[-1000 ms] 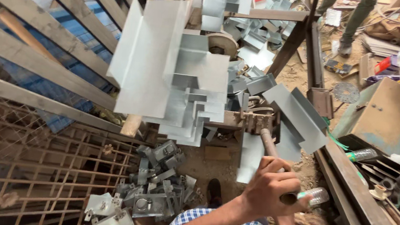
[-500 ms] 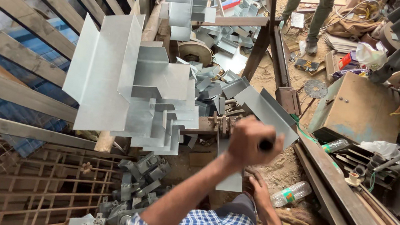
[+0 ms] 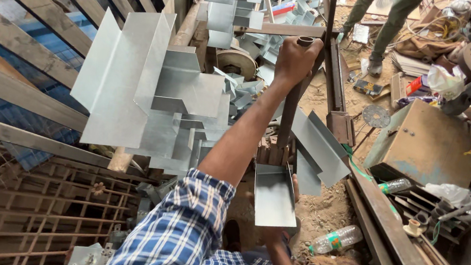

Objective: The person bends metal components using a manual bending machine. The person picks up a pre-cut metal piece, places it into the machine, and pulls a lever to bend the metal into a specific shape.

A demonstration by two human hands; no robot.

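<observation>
Here the left hand (image 3: pixel 294 58) is raised high, fist closed around the top of a rusty upright lever handle (image 3: pixel 290 114), arm in a blue checked sleeve (image 3: pixel 181 230). The right hand (image 3: pixel 291 211) sits low beneath a folded galvanised sheet-metal tray (image 3: pixel 274 195), fingers curled on its far edge, holding it level at the foot of the lever. Just left hangs a stack of bent metal pieces (image 3: pixel 153 97); a plastic bottle (image 3: pixel 337 239) lies on the sandy floor nearby.
</observation>
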